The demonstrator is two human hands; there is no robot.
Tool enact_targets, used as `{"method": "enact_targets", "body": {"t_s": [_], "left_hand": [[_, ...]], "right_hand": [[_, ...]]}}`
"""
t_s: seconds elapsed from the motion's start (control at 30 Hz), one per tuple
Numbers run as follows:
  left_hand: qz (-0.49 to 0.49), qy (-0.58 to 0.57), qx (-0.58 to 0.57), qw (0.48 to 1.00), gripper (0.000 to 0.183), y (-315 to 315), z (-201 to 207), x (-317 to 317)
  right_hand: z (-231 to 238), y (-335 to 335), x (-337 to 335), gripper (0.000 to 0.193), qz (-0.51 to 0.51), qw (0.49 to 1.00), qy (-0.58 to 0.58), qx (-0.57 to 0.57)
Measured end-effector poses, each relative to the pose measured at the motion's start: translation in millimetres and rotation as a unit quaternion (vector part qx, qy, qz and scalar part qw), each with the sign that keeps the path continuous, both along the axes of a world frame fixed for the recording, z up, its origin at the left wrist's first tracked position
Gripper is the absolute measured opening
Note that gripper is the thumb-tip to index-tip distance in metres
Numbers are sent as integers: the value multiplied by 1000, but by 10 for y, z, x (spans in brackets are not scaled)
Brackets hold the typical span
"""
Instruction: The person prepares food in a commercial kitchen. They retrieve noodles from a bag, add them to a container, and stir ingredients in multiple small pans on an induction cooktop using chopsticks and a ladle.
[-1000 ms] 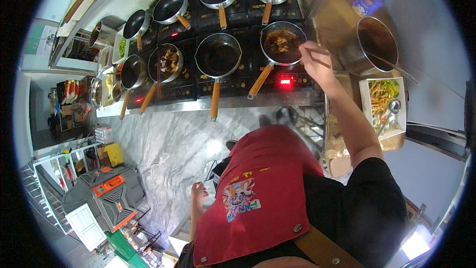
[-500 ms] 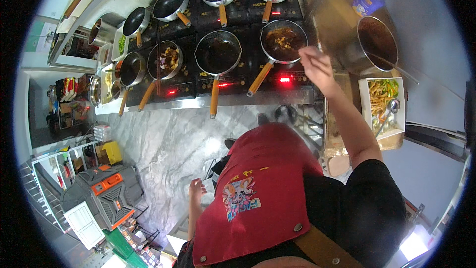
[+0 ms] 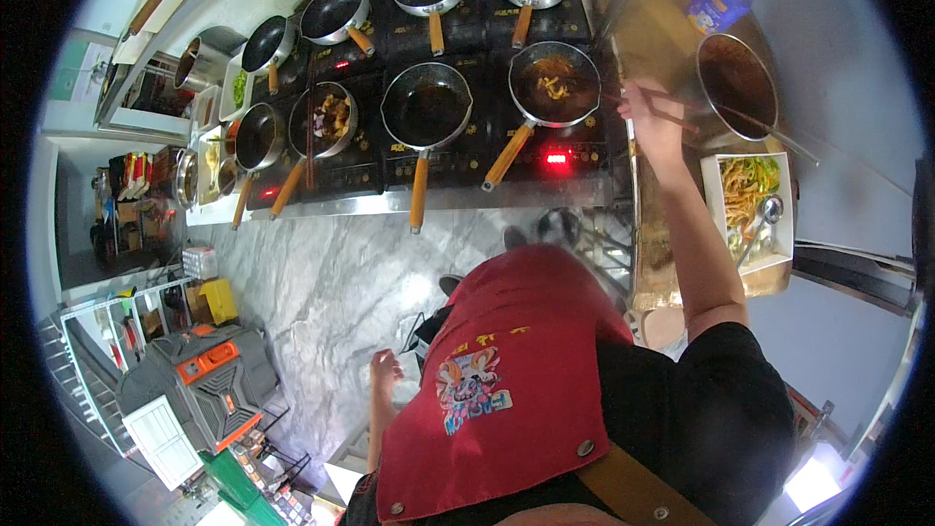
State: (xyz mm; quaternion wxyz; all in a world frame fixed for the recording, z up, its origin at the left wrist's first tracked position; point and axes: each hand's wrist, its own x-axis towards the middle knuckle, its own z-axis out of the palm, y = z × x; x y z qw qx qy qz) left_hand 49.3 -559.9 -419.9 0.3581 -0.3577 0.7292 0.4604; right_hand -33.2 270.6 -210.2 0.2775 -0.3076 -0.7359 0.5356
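Note:
My right hand (image 3: 654, 129) is closed around a pair of brown chopsticks (image 3: 670, 97), just right of the front right frying pan (image 3: 575, 109). Strips of food (image 3: 553, 87) lie in that pan in a little brown sauce. The pan's wooden handle (image 3: 508, 156) points toward me, and nothing grips it. Low by my side, my left hand (image 3: 387, 368) hangs over the floor, its fingers loosely curled and apart, holding nothing.
More pans stand in two rows on induction cookers, one holding chunky food (image 3: 333, 119) with chopsticks (image 3: 311, 136) across it. On the right are a deep metal pot (image 3: 737, 88), a blue-purple container (image 3: 719, 5) and a white tray (image 3: 716, 197) of noodle-like strips with a ladle (image 3: 771, 207).
My right hand has moved right, off the front right pan's rim, and the chopsticks now show clearly. The food strips sit differently in the pan. My left hand stays at my side.

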Motion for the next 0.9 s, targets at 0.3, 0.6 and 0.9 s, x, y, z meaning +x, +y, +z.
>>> {"method": "enact_targets", "body": {"t_s": [0.3, 0.6, 0.9], "left_hand": [[13, 0, 19, 1000, 29, 16, -18, -19], [-1, 4, -19, 1000, 29, 220, 96, 40], [88, -13, -12, 996, 22, 141, 114, 332]], "right_hand": [[-68, 63, 154, 18, 65, 997, 24, 14], [141, 124, 645, 8, 79, 997, 22, 12], [-619, 152, -306, 31, 194, 877, -34, 438]]}}
